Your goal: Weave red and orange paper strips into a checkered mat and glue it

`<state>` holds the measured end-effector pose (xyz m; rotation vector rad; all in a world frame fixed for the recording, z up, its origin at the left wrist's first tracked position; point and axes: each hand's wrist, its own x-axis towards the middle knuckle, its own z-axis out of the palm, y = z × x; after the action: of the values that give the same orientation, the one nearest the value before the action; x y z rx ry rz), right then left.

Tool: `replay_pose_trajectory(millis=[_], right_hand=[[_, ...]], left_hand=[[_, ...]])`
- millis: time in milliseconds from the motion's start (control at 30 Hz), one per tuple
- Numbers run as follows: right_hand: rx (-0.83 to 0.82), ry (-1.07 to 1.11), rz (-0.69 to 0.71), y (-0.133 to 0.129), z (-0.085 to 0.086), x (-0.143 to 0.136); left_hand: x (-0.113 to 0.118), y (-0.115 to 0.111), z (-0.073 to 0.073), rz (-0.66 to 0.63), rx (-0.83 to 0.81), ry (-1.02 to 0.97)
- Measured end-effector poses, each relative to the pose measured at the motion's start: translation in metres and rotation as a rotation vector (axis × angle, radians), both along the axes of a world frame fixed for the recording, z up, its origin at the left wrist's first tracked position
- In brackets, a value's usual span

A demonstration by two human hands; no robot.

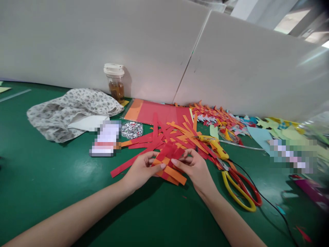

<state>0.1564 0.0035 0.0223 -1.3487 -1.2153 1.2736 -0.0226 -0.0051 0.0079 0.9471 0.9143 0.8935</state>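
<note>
Between my two hands is a small woven piece of red and orange paper strips, with strip ends sticking out at the top and lower right. My left hand pinches its left side, thumb on the front face. On the right side, my right hand grips it with the thumb against the front and the fingers curled behind. Just beyond the hands lies a loose heap of red and orange paper strips. The fingers behind the woven piece are partly hidden.
To the right lie a yellow glue gun with a black cord and scissors with yellow and red handles. A lidded cup, patterned cloth, phone and round container stand left. Finished woven pieces pile along the wall.
</note>
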Motion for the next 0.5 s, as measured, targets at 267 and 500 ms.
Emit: replay_pose_trajectory(millis=[267,500], right_hand=[[-0.004,0.012,0.0,-0.0023,-0.0005,-0.0037],[0.057,0.044,-0.058,-0.0013,0.0024,-0.0012]], left_hand=[[0.0016,-0.0006,-0.0045,0.023,0.085,-0.001],[0.0,-0.0016,-0.0012,0.014,0.1,0.034]])
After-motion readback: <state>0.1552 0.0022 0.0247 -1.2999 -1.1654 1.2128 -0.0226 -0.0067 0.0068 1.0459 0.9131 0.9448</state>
